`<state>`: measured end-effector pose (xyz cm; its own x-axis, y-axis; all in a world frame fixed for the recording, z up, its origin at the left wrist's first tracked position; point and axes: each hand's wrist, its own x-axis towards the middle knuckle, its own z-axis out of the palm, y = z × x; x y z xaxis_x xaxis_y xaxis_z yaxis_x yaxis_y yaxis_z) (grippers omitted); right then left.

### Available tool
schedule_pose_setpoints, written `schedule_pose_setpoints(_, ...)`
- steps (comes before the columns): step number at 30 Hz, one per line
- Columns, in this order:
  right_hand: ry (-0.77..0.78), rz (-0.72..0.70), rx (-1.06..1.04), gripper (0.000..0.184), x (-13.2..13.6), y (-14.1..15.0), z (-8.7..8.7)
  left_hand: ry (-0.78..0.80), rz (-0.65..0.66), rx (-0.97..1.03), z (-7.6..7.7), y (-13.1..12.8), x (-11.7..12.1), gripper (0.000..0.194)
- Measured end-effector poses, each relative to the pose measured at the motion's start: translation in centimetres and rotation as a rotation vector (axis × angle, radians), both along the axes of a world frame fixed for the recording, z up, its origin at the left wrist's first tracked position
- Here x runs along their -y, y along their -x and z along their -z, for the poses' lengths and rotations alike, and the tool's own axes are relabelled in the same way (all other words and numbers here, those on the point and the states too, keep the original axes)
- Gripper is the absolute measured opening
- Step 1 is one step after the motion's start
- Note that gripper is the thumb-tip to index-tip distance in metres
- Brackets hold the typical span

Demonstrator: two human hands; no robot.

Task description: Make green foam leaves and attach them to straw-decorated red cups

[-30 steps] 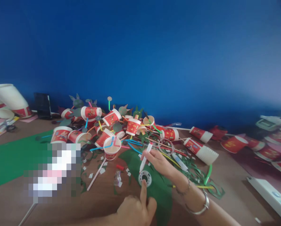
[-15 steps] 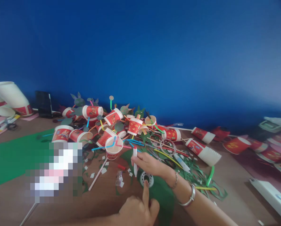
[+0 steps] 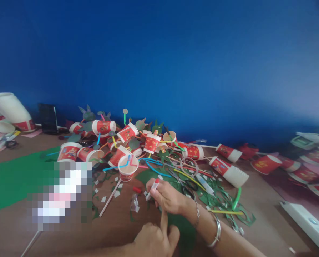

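My right hand (image 3: 168, 195) is closed around a white marker (image 3: 152, 190) with a red end, which tilts down to the left above the green paper. Below it, my left hand (image 3: 155, 237) has its index finger stretched forward and its other fingers curled. That fingertip is hidden behind my right hand, over the green paper (image 3: 186, 230). The white ring is hidden by my right hand. A red marker cap (image 3: 137, 190) lies left of my right hand, beside a crumpled clear wrapper (image 3: 134, 203). A paper cup (image 3: 128, 169) with straws stands just beyond.
Red paper cups (image 3: 152, 143) with straws and paper cutouts are piled at the back. Scissors (image 3: 188, 189), a white tube (image 3: 204, 184) and green scraps lie right of my hands. A power strip (image 3: 308, 223) sits far right. Green sheet (image 3: 12, 178) and black phone-like object (image 3: 47, 118) are left.
My right hand has turned and drawn slightly down toward me, so the upright marker now tilts. It now covers the white ring and my left fingertip. The left hand has barely moved.
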<state>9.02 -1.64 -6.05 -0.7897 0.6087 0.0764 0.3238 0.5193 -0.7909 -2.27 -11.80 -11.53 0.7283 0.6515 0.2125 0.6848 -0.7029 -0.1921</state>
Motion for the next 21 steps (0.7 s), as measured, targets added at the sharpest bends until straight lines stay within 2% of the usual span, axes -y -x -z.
schedule_pose_setpoints(3,-0.097,0.011,-0.003,0.052,-0.1,0.3,0.1,0.040,-0.002,-0.037,-0.4,-0.1,0.0,0.014)
schedule_pose_setpoints(8,-0.149,0.088,-0.044,0.053,-0.1,0.0,0.7,0.078,0.001,-0.070,-0.7,0.0,-0.1,0.013)
schedule_pose_setpoints(12,-0.139,0.256,-0.148,0.048,-0.7,-0.5,0.8,0.086,0.007,-0.074,-0.9,0.0,-0.1,0.014)
schedule_pose_setpoints(14,-0.086,0.288,-0.145,0.044,-1.2,-0.6,0.7,0.093,0.007,-0.089,-1.1,-0.1,-0.2,0.013)
schedule_pose_setpoints(17,-0.033,0.246,-0.056,0.041,-1.6,-0.4,0.4,0.095,0.008,-0.113,-1.3,-0.2,-0.2,0.011)
schedule_pose_setpoints(21,-0.174,0.158,0.075,0.039,-1.6,0.2,-0.1,0.070,-0.001,-0.094,-1.1,-0.2,-0.2,0.010)
